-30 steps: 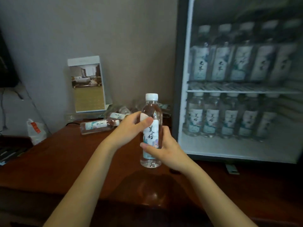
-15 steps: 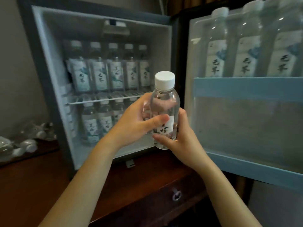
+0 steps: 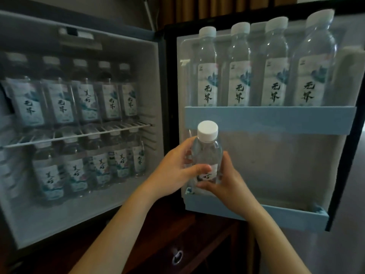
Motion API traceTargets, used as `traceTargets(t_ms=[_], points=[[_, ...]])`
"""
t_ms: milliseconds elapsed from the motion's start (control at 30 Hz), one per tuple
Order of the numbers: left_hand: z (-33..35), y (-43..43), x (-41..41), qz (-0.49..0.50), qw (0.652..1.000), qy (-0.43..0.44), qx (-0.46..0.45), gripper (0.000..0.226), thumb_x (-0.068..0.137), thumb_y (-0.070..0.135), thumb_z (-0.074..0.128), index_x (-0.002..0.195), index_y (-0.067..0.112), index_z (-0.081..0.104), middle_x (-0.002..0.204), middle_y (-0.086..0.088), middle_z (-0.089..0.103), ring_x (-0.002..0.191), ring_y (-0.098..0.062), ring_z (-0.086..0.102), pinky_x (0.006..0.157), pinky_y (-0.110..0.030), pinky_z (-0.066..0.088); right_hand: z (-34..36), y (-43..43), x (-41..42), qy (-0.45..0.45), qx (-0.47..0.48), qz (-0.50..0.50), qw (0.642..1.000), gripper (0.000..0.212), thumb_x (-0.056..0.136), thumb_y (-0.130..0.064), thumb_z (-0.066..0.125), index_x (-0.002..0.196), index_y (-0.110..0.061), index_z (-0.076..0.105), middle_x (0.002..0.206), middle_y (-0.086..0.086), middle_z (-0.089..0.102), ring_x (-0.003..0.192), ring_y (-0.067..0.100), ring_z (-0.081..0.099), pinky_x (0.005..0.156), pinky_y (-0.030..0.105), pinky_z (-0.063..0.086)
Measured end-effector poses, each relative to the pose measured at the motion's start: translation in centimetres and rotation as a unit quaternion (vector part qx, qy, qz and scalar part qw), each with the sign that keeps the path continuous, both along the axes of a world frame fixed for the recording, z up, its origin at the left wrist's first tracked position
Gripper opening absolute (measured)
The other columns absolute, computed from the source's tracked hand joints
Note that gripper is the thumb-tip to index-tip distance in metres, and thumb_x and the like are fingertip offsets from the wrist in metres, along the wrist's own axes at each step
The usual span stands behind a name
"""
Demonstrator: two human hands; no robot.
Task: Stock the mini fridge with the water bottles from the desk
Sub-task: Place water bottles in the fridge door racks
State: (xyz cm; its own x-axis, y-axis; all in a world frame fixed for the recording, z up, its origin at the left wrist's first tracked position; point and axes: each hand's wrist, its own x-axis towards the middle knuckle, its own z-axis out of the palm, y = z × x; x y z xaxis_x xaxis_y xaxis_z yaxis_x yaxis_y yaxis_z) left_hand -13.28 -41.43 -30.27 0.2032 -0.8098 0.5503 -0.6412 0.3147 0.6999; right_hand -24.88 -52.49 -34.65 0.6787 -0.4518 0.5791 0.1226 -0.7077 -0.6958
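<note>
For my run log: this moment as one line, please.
left hand, right hand: hold water bottle | bottle upright at lower door shelf | not released

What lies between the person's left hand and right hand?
In the head view, an upright, white-capped water bottle; the left hand and right hand both grip it.
</note>
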Motion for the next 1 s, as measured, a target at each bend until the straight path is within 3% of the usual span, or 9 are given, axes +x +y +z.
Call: traceTargets(t_ms=[100,167,300,500,600,733,1000], points=[[-0.6,-0.4,0.4,0.008,1.0,0.01,0.007,0.047,0.072,0.033,0.07,0.114,0.04,0.049,0.107,0.016,0.065,0.101,0.0,0.062,0.085,-0.019,0.05,-0.5,-0.3,0.4,0.02,0.025,0.008,0.999,0.064,0.071,-0.019,0.078,0.111,-0.038,0.032,0.097,-0.02,0.058,0.084,-0.017,0.058,0.066,0.005,0.045],[-1.0,-0.5,0.5,0.013,1.0,0.016,0.007,0.045,0.072,0.035,0.068,0.112,0.041,0.05,0.102,0.023,0.066,0.1,0.002,0.062,0.084,-0.018,0.05,-0.6,-0.5,0.6,0.034,0.023,0.011,0.999,0.065,0.072,-0.02,0.077,0.116,-0.034,0.032,0.096,-0.02,0.058,0.084,-0.017,0.057,0.066,0.004,0.044],[-1.3,-0.6,0.6,0.015,1.0,0.016,0.002,0.049,0.069,0.039,0.066,0.116,0.038,0.05,0.098,0.025,0.065,0.096,0.004,0.062,0.08,-0.014,0.049,-0.8,-0.6,0.6,0.046,0.018,0.006,0.999,0.067,0.072,-0.024,0.077,0.117,-0.036,0.029,0.098,-0.021,0.059,0.088,-0.011,0.059,0.071,0.013,0.05],[-1.9,-1.1,0.5,0.071,0.995,-0.049,-0.039,0.069,0.071,0.049,0.061,0.134,0.027,0.045,0.114,0.015,0.056,0.102,0.001,0.057,0.078,-0.014,0.049,-0.9,-0.5,0.3,0.077,-0.01,-0.026,0.997,0.061,0.073,-0.037,0.075,0.111,-0.03,0.027,0.098,-0.011,0.06,0.087,0.008,0.063,0.076,0.034,0.054],[-2.2,-1.4,0.7,0.108,0.989,-0.084,-0.056,0.073,0.071,0.052,0.059,0.137,0.025,0.044,0.103,0.019,0.052,0.092,0.003,0.053,0.072,-0.013,0.047,-0.9,-0.6,0.4,0.089,-0.029,-0.04,0.995,0.062,0.072,-0.042,0.073,0.111,-0.028,0.027,0.106,-0.003,0.062,0.091,0.015,0.063,0.078,0.038,0.054],[-2.7,-1.5,0.7,0.144,0.981,-0.114,-0.059,0.077,0.072,0.054,0.058,0.139,0.021,0.042,0.095,0.019,0.047,0.089,0.001,0.05,0.076,-0.023,0.05,-1.1,-0.9,0.5,0.101,-0.053,-0.047,0.992,0.068,0.072,-0.043,0.072,0.118,-0.021,0.027,0.109,0.001,0.063,0.093,0.019,0.064,0.079,0.042,0.054],[-2.9,-1.9,0.4,0.195,0.97,-0.119,-0.08,0.066,0.081,0.035,0.066,0.14,0.019,0.041,0.102,0.015,0.047,0.085,0.003,0.049,0.077,-0.011,0.04,-0.9,-1.3,0.6,0.118,-0.031,-0.034,0.992,0.066,0.078,-0.038,0.071,0.125,-0.021,0.028,0.103,-0.007,0.063,0.093,0.013,0.064,0.082,0.037,0.054]])
